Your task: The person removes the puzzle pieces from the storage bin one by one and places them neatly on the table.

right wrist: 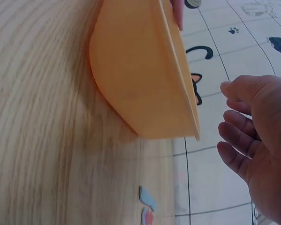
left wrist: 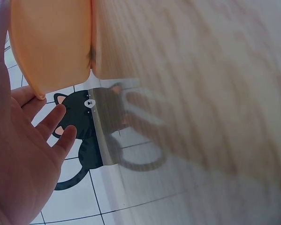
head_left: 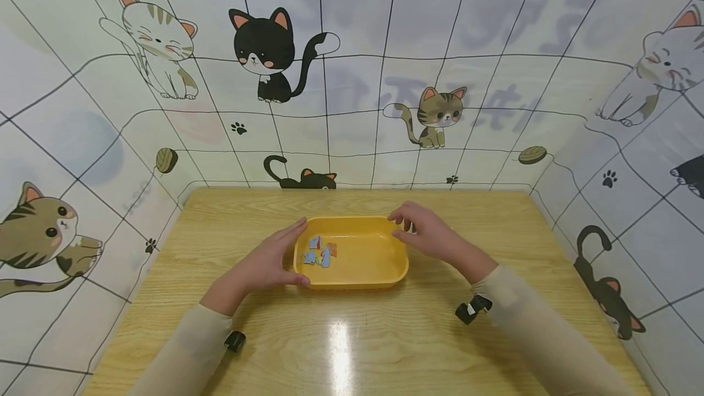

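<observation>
A shallow yellow plastic tray (head_left: 368,280) lies on the table. Several small jigsaw puzzle pieces (head_left: 326,256), mostly blue with one orange, are bunched inside at its left end. My left hand (head_left: 269,261) spans that end and holds it, thumb at the near corner and fingers at the far one. In the left wrist view a fingertip meets the rim of the tray (left wrist: 51,47) while other fingers are spread below. My right hand (head_left: 426,231) hovers by the far right corner, its fingers loosely bent and holding nothing. The right wrist view shows it apart from the tray wall (right wrist: 135,70).
Low in the right wrist view, a blue puzzle piece (right wrist: 147,198) and part of another lie on the table beyond the tray. A wooden table (head_left: 286,335) extends around it. Cat-patterned white walls (head_left: 352,90) enclose the back and both sides.
</observation>
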Tool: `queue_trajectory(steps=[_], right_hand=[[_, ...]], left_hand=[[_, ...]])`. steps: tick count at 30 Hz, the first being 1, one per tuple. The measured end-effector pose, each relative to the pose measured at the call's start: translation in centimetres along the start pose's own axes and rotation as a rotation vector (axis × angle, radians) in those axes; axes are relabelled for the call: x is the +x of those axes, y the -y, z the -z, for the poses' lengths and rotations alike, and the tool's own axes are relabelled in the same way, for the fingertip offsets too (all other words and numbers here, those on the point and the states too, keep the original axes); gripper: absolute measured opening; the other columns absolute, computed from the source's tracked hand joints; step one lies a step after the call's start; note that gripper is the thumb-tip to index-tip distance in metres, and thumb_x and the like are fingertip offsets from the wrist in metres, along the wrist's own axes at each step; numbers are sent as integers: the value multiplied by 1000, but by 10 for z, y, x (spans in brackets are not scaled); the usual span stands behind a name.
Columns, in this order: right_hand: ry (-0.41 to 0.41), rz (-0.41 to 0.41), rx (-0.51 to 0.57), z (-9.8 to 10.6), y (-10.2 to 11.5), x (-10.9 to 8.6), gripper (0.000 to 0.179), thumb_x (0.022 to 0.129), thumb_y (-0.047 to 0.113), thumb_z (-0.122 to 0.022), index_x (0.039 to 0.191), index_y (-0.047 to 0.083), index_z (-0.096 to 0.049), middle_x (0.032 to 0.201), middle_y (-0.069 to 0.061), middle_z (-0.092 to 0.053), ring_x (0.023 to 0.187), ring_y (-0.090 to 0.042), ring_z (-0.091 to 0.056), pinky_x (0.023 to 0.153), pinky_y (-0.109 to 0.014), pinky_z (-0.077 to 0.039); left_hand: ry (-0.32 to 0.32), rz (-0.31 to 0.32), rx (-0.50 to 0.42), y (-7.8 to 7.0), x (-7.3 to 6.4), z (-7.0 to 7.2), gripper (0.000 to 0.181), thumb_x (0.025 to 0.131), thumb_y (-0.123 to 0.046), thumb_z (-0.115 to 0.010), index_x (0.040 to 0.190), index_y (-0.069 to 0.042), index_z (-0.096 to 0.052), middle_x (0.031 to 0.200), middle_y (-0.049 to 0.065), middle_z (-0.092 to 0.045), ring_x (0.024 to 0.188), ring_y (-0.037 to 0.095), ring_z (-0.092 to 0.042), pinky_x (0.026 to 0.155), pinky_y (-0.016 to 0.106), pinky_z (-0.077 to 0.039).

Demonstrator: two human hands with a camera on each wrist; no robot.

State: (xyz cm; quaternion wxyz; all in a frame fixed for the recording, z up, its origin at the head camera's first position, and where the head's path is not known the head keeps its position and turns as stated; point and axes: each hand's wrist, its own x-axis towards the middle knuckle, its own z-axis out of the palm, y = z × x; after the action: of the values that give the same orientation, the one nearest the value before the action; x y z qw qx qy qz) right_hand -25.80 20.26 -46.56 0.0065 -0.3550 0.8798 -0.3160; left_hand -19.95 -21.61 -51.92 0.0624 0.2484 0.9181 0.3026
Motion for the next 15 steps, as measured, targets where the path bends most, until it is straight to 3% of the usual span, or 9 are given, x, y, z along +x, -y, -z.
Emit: queue_trajectory(steps=[15], right_hand=[[152,-6,-35,-37,30,29,35,105,18,-80,137,9,-71,120,-1,-65,104,-22,-64,88,-39,-58]], left_hand=[[-3,4,-7,-2,-1,1,135,74,-61,-99,177,-13,-26,185,-5,-17,167,36,-25,132,62,-26]])
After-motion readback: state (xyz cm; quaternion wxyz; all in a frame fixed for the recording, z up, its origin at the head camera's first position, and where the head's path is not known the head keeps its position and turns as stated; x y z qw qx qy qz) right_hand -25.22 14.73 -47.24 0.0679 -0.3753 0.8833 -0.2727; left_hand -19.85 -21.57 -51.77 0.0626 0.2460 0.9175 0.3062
